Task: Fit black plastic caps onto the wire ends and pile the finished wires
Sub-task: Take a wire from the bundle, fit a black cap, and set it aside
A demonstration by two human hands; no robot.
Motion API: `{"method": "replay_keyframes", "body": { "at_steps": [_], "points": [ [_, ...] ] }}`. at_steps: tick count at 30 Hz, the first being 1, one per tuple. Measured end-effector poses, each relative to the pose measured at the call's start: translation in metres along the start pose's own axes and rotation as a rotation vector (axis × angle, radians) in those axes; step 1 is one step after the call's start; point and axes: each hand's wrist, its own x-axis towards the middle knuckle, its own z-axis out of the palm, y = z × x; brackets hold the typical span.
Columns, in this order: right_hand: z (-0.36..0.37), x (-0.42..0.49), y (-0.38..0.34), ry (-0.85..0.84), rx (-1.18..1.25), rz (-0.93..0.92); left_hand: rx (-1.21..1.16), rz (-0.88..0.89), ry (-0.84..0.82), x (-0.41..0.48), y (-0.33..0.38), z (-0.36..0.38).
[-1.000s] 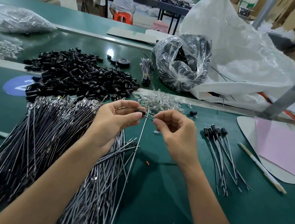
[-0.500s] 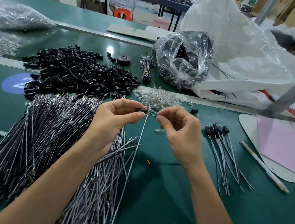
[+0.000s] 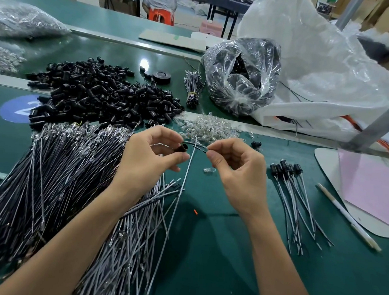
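1. Head view, the change: half a second ago the two hands were pinched almost together over the wire end; now they stand slightly apart, and a black cap (image 3: pixel 183 148) shows clearly between the thumb and fingers of the left hand (image 3: pixel 152 158), its open mouth turned toward the right.
2. The right hand (image 3: pixel 235 168) pinches the tip of a wire (image 3: pixel 199 147) just beside the cap's mouth; the tip looks lined up but not yet inside. I judge this to be the moment before the push, so this wire is not finished.
3. Both hands are closed narrowly on small parts, the left on the cap, the right on the wire end.
4. Counts: one cap in hand, one loose cap (image 3: pixel 256 143) on the green table (image 3: pixel 227 254), and a heap of caps (image 3: pixel 104 96) too many to count.
5. The finished pile (image 3: pixel 294 194) to the right holds roughly six or seven capped wires; overlap hides the exact number.
6. The uncapped wires (image 3: pixel 53 182) on the left run to hundreds, so the task is at an early stage.
7. One white pen (image 3: pixel 348 216) lies beside the finished pile, and one roll of black tape (image 3: pixel 161 76) beyond the heap.
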Motion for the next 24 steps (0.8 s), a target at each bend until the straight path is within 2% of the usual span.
{"method": "replay_keyframes", "body": {
  "at_steps": [4,24],
  "points": [
    [0.0006,0.0,0.0002,-0.023,-0.04,0.002,0.086,0.058,0.012,-0.0016,0.001,-0.0005],
    [-0.0004,0.0029,0.0027,-0.041,-0.03,0.088,-0.046,0.071,0.0,0.0015,-0.0045,-0.002]
  ]
}}
